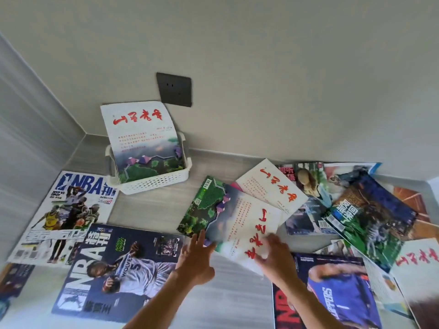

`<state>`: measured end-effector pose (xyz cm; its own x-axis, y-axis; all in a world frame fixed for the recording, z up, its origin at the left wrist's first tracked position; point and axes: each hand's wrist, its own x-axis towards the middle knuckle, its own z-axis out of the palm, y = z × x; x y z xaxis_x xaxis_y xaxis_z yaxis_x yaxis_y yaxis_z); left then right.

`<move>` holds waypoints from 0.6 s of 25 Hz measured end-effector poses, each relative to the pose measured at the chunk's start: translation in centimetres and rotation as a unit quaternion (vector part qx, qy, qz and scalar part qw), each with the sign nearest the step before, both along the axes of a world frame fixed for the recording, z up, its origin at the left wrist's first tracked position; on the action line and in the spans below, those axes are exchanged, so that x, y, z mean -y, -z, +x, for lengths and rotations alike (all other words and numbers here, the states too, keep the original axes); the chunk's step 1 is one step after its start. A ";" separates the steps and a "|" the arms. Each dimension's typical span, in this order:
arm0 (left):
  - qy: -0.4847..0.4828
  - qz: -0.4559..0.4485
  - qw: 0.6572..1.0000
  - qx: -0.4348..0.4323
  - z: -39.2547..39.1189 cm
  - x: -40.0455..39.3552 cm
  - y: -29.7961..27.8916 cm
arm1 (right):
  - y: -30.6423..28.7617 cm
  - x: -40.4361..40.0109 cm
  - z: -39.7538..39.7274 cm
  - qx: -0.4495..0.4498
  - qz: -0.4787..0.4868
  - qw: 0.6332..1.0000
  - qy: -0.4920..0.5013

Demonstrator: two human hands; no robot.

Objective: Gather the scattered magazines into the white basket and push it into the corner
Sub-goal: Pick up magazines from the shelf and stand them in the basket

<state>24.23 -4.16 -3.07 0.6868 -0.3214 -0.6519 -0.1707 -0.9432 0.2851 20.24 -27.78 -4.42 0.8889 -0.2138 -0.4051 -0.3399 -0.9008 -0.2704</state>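
The white basket (pixel 152 179) sits on the floor (pixel 152 210) near the far left corner, just short of the wall (pixel 261 67), with bare floor between it and the corner. One magazine (pixel 142 138) stands in it, leaning back toward the wall below a dark socket (pixel 174 89). A strip of bare floor runs from the basket toward the near edge, between the hands. Two NBA magazines (pixel 69 214) lie by the left wall; a heap of magazines (pixel 351 210) spreads along the right. The left hand (pixel 197 260) is open, fingers spread, fingertips at the near edge of an open magazine (pixel 232 217) at mid-floor. The right hand (pixel 275 255), blurred, lies over that magazine's near corner; whether it grips cannot be told.
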 end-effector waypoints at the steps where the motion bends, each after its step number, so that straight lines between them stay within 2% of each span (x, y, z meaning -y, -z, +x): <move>1: 0.005 0.007 1.000 -0.004 0.0 0.2 0.1 | 0.0 0.5 0.5 0.020 0.059 0.990 0.124; 2: 0.006 0.011 1.000 -0.009 0.0 0.3 0.1 | 0.0 0.7 1.0 0.024 0.147 0.959 0.241; 4: -0.005 0.010 1.000 -0.019 0.0 0.4 0.2 | -0.1 0.2 2.2 0.017 0.339 0.849 0.406; 5: -0.010 0.006 1.000 -0.024 0.0 0.3 0.3 | -0.1 -0.1 2.6 0.010 0.392 0.799 0.456; 6: -0.011 0.005 0.999 -0.031 0.0 0.2 0.5 | -0.3 -0.2 2.9 0.007 0.413 0.771 0.485; 7: -0.015 -0.002 0.999 -0.040 0.1 0.0 0.8 | -0.6 -0.3 3.2 0.012 0.411 0.768 0.492; 9: -0.062 -0.042 0.994 -0.079 0.8 -0.8 0.5 | -2.1 -0.1 4.0 0.044 0.354 0.832 0.425; 10: -0.106 -0.081 0.986 -0.100 1.2 -1.2 0.1 | -3.4 -0.2 4.4 0.060 0.328 0.864 0.378; 11: -0.164 -0.139 0.971 -0.106 1.8 -1.5 -0.7 | -5.1 -0.3 4.9 0.086 0.323 0.881 0.335; 13: -0.271 -0.256 0.928 -0.031 3.0 -1.2 -3.2 | -8.8 -0.5 6.0 0.142 0.332 0.903 0.232; 15: -0.322 -0.319 0.883 0.123 5.0 -1.5 -6.9 | -13.3 -1.6 7.6 0.190 0.317 0.928 0.053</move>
<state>29.24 -2.68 3.82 0.9568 -0.0605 -0.2845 0.2113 -0.5275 0.8229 27.87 -26.13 8.93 0.9808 -0.1344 -0.1411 -0.1893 -0.4863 -0.8530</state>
